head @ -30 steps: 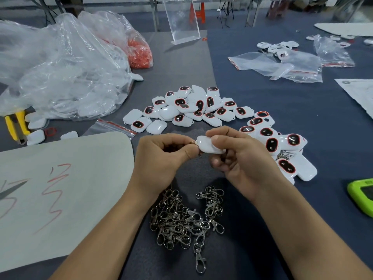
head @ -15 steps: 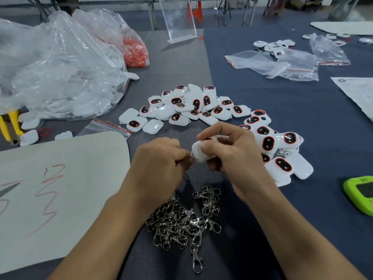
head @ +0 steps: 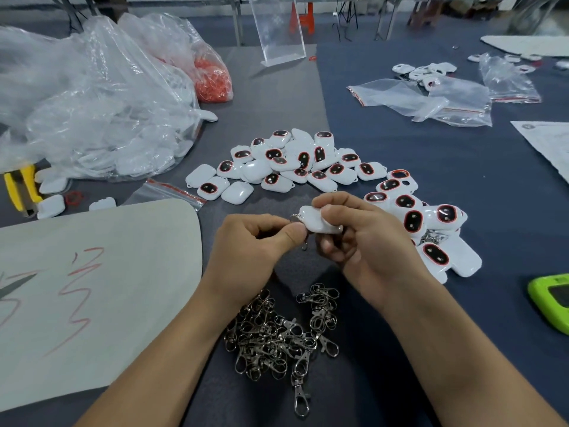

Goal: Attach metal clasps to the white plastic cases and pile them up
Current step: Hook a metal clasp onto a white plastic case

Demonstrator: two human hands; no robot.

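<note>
On bench (head: pixel 400 155): loose white cases (head: pixel 295 161) spread from 12 to 3 o'clock of the hands; metal clasp heap (head: pixel 277 337) at 6 o'clock. Right hand (head: pixel 369 241): fingers grip one white case (head: pixel 314 220) above the bench, long axis 10–4 o'clock, loop end pointing to 10. Left hand (head: pixel 249 251): fingers pinch a clasp (head: pixel 296 217) touching that end.

held case (head: pixel 317 218): white, rounded, plain side up, pinched in right hand (head: pixel 366 238); metal clasp (head: pixel 297 217): at its left end, pinched by left hand (head: pixel 252 245) | loose cases (head: pixel 295 161): white, red-rimmed dark ovals, scattered beyond the hands | piled cases (head: pixel 431 223): overlapping heap at right | spare clasps (head: pixel 277 334): silver tangle between the forearms
</note>
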